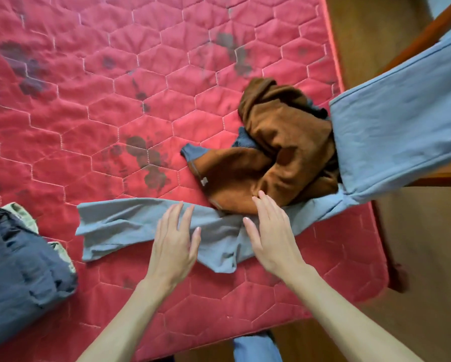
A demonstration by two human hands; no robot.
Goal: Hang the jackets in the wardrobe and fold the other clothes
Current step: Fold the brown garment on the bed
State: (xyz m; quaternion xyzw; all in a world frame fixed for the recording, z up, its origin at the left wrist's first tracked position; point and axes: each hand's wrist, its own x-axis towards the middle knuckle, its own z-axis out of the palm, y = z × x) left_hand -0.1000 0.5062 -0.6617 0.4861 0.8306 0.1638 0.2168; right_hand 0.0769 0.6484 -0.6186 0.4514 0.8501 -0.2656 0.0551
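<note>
Both hands are open with fingers straight and hold nothing. The left hand (176, 241) is spread flat over the grey garment (120, 226), and the right hand (271, 231) lies over the same cloth with its fingertips at the edge of the brown garment (284, 142). Whether the palms press down or hover just above, I cannot tell. The grey garment lies rumpled and unfolded across the bed (88, 100), running out to the left of the left hand, so its folding looks barely begun. Just beyond the right hand the brown garment sits in a crumpled heap with a dark blue piece (193, 151) poking out beneath it, both unfolded. Further right a pale blue cloth (401, 126) stretches off the bed's edge. Well to the left of the left hand a dark folded pile (23, 265) suggests some folding is done. No wardrobe shows, so the jackets' state is unknown.
</note>
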